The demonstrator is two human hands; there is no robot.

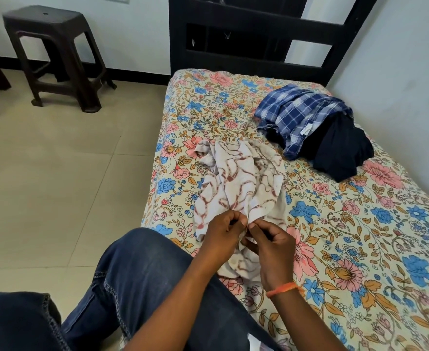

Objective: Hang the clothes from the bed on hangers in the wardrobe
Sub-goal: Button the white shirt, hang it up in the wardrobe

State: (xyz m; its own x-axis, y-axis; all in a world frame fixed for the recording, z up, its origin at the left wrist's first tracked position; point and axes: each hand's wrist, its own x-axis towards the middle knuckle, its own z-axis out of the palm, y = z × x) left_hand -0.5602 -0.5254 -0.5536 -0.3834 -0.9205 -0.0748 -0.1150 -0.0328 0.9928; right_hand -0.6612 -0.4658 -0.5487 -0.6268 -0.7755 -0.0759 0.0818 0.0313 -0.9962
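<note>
Knee: blue jeans (142,282) fill the lower left, one bent leg pressed against the near edge of the bed (360,249).
Left hand: the left hand (223,233) has its fingers curled, thumb and fingertips pinching a fold of the white shirt (238,183) at the shirt's near end.
Right hand: the right hand (271,243) sits just beside the left one, knuckles almost touching it, fingers curled and pinching the same bunched edge of cloth; an orange thread band (283,290) circles its wrist.
Shirt: white with a brown marbled print, crumpled and stretched lengthwise over the floral bedsheet near the bed's left side, its near end raised between the two hands.
Other clothes: a blue-and-white checked shirt (291,115) lies heaped near the far right corner of the bed, resting on and partly covering a dark navy garment (340,150).
Headboard: a black slatted frame (259,34) stands against the wall at the far end.
Floor: a dark plastic stool (56,54) stands on pale tiles to the left, well apart from the bed.
</note>
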